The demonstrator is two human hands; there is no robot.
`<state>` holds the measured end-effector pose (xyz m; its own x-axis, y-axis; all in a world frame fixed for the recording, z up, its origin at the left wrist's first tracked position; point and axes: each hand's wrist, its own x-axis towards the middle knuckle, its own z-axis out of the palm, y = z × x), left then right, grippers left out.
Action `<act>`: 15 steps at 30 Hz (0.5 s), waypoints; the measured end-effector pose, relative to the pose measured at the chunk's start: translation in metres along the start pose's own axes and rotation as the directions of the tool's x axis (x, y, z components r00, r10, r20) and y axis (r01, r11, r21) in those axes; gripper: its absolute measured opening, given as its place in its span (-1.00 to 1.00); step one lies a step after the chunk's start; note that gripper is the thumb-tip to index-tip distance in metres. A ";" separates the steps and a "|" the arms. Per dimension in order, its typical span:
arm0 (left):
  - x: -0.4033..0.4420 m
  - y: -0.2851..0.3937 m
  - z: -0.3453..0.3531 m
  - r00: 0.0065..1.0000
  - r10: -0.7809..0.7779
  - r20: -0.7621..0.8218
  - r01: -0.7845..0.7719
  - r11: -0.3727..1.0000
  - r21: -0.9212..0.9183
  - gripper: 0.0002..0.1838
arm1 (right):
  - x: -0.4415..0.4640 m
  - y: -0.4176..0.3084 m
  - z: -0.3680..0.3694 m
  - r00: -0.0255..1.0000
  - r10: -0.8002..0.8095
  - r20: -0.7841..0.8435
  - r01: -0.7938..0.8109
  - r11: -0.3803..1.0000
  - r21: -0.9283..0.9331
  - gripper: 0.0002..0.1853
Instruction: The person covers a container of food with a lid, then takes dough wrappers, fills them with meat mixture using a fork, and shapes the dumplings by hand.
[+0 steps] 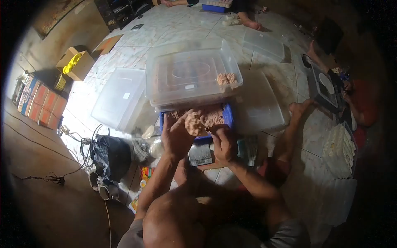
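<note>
My left hand (177,134) is closed around a lump of crumbly, pinkish-brown mixture (194,125), held above a blue tray (232,120). More of the same loose mixture (214,117) fills the tray. My right hand (224,143) is just right of the lump, fingers curled together; whatever they pinch is too small to make out. Below the hands sits a small digital scale (200,154). Behind the blue tray stands a translucent plastic tub (188,97), with a few shaped lumps (226,78) in its right corner.
Translucent lids or tubs (120,97) lie on the tiled floor. Left are a black bag (108,153), cables, a metal mug (108,192) and cardboard boxes (80,66). At right, another person's arm is near a larger scale (324,84), beside a tray of pale pieces (339,149).
</note>
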<state>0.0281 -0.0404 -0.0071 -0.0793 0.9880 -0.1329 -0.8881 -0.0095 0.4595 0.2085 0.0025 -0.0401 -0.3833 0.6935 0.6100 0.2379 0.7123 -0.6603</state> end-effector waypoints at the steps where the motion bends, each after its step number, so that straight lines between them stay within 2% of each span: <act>1: 0.003 -0.001 0.004 0.999 -0.025 0.037 0.028 0.996 -0.088 -0.01 | 0.005 -0.003 0.000 0.998 -0.029 0.060 0.030 0.999 -0.025 -0.65; 2: 0.007 -0.001 0.008 0.996 -0.041 0.084 0.056 0.983 -0.174 0.01 | 0.005 0.003 0.002 0.998 -0.039 0.059 0.040 0.999 -0.022 -0.65; 4: 0.007 -0.003 0.003 0.998 -0.028 0.049 0.039 0.968 -0.247 0.02 | -0.009 0.023 0.004 0.970 -0.202 0.137 0.226 0.954 -0.196 -0.56; 5: 0.007 -0.001 -0.003 0.998 -0.040 -0.039 0.026 0.950 -0.310 0.01 | -0.014 0.035 0.002 0.953 -0.232 0.195 0.285 0.906 -0.314 -0.51; 6: 0.009 0.001 -0.012 0.990 -0.060 -0.128 0.008 0.928 -0.372 0.01 | -0.018 0.041 0.000 0.951 -0.237 0.198 0.291 0.903 -0.316 -0.51; 7: 0.012 0.006 -0.024 0.982 -0.063 -0.177 -0.024 0.893 -0.449 -0.03 | -0.023 0.043 -0.002 0.969 -0.186 0.164 0.224 0.940 -0.259 -0.54; 8: 0.013 0.006 -0.034 0.984 -0.065 -0.169 -0.018 0.892 -0.451 -0.03 | -0.025 0.046 -0.004 0.983 -0.135 0.126 0.159 0.966 -0.204 -0.57; 10: 0.013 0.001 -0.049 0.991 -0.010 -0.134 -0.020 0.975 -0.220 -0.04 | 0.002 -0.003 -0.032 0.987 -0.001 0.164 0.019 0.994 -0.106 -0.53; 11: 0.010 -0.001 -0.055 0.982 -0.119 -0.145 0.097 0.984 -0.146 -0.06 | 0.014 -0.018 -0.036 0.973 -0.086 0.212 0.094 0.995 -0.026 -0.67; 12: 0.006 -0.006 -0.047 0.983 -0.124 -0.135 0.103 0.983 -0.150 -0.06 | 0.012 -0.014 -0.036 0.943 -0.120 0.311 0.133 0.991 -0.018 -0.72; 13: 0.000 -0.009 -0.033 0.978 -0.200 -0.057 0.187 0.965 -0.185 -0.07 | 0.013 -0.012 -0.037 0.901 -0.153 0.407 0.169 0.986 -0.003 -0.74; 14: -0.004 -0.010 -0.023 0.962 -0.272 0.022 0.271 0.940 -0.209 -0.08 | 0.011 -0.012 -0.041 0.904 -0.154 0.398 0.172 0.985 -0.010 -0.74; 15: -0.005 -0.011 -0.020 0.969 -0.249 -0.011 0.241 0.947 -0.211 -0.11 | 0.013 -0.016 -0.045 0.898 -0.129 0.421 0.155 0.988 -0.026 -0.72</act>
<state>0.0291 -0.0478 -0.0287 0.1392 0.9576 -0.2522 -0.9560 0.1964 0.2178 0.2400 0.0050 -0.0025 -0.7504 0.4851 0.4489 0.1991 0.8136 -0.5463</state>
